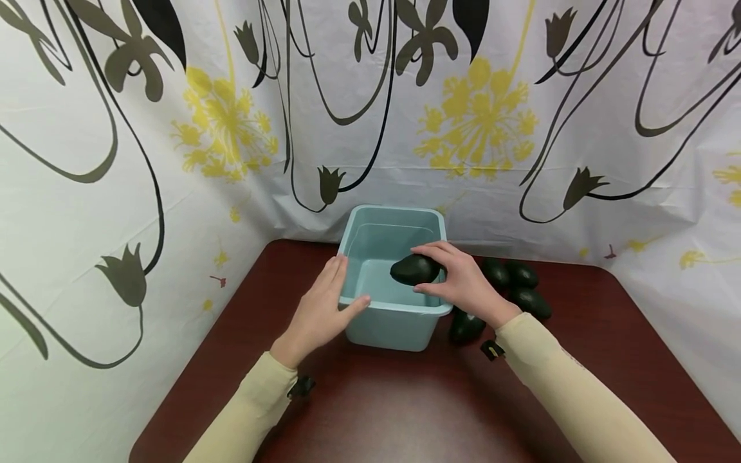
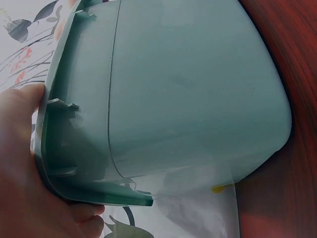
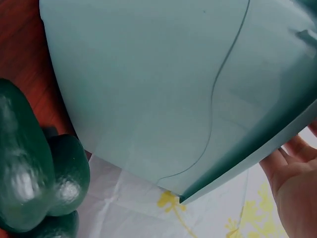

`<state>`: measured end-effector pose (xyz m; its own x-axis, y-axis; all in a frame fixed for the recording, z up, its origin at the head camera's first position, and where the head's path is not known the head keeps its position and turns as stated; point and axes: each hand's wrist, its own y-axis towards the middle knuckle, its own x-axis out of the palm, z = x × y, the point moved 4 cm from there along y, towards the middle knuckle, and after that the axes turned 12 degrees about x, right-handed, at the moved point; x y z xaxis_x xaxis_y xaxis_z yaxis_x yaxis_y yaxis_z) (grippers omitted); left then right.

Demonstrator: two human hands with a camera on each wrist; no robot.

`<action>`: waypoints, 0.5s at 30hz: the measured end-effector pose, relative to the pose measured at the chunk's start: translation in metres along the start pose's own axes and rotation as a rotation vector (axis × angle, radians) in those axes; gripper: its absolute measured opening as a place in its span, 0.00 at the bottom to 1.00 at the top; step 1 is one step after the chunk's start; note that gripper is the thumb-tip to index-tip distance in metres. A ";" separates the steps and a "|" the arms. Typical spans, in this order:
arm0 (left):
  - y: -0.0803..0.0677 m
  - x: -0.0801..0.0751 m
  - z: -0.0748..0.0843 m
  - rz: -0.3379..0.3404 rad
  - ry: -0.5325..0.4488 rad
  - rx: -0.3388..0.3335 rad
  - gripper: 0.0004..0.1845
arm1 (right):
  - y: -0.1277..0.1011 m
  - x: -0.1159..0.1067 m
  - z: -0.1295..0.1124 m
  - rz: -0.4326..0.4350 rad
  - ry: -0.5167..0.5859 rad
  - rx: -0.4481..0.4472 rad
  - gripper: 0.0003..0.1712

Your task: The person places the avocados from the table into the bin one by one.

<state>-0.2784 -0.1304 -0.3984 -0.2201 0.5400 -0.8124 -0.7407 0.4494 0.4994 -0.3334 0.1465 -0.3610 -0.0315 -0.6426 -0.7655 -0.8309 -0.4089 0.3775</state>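
Note:
A pale blue-green plastic bin (image 1: pixel 382 328) stands on the table. Over its opening, my right hand (image 1: pixel 460 276) grips a dark green avocado (image 1: pixel 414 269) between thumb and fingers. At the bin's near left corner my left hand (image 1: pixel 321 308) rests on the rim, its fingers straight along the edge and the thumb apart. In the left wrist view, the left hand (image 2: pixel 29 163) touches the bin's rim (image 2: pixel 42 144). From the right wrist, the right hand (image 3: pixel 297 183) shows beyond the rim, with the held avocado hidden behind the bin wall.
Several more avocados (image 1: pixel 529 302) lie on the table just right of the bin, one close against its near right corner. The dark red wooden table (image 1: pixel 405 405) runs back to a white patterned cloth (image 1: pixel 370 148) hanging behind and on both sides.

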 end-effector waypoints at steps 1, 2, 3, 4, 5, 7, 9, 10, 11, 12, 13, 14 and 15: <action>0.000 0.000 0.000 -0.001 0.001 0.000 0.53 | 0.001 0.000 0.000 -0.009 0.001 -0.006 0.40; 0.001 0.000 0.000 -0.002 0.002 0.000 0.53 | 0.003 0.000 -0.001 -0.019 -0.002 -0.010 0.40; 0.001 0.000 0.000 -0.004 0.003 -0.002 0.53 | 0.004 0.001 -0.001 -0.030 -0.006 -0.017 0.40; 0.001 0.000 -0.001 -0.006 0.005 -0.003 0.53 | 0.006 0.002 -0.001 -0.043 -0.013 -0.023 0.41; 0.001 0.000 -0.001 -0.006 0.005 -0.003 0.53 | 0.008 0.002 -0.002 -0.057 -0.020 -0.031 0.41; 0.001 0.001 -0.002 -0.009 0.006 -0.003 0.53 | 0.011 0.005 -0.002 -0.088 -0.049 -0.040 0.41; 0.001 0.002 -0.002 -0.011 0.007 -0.005 0.53 | 0.014 0.007 -0.003 -0.124 -0.075 -0.044 0.41; 0.000 0.002 -0.002 -0.011 0.009 -0.004 0.53 | 0.015 0.008 -0.003 -0.143 -0.088 -0.042 0.41; 0.000 0.002 -0.002 -0.012 0.009 -0.003 0.53 | 0.016 0.009 -0.003 -0.164 -0.097 -0.040 0.41; 0.000 0.002 -0.002 -0.012 0.009 -0.002 0.53 | 0.017 0.010 -0.004 -0.185 -0.110 -0.038 0.40; 0.000 0.002 -0.001 -0.012 0.009 -0.001 0.53 | 0.018 0.011 -0.005 -0.203 -0.123 -0.039 0.40; 0.000 0.002 -0.001 -0.011 0.009 -0.001 0.53 | 0.020 0.012 -0.005 -0.222 -0.139 -0.038 0.40; 0.000 0.002 -0.001 -0.009 0.010 0.000 0.52 | 0.021 0.013 -0.006 -0.241 -0.155 -0.037 0.40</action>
<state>-0.2798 -0.1301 -0.3997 -0.2196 0.5287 -0.8199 -0.7430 0.4541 0.4917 -0.3482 0.1257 -0.3599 0.0778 -0.4185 -0.9049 -0.8040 -0.5630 0.1913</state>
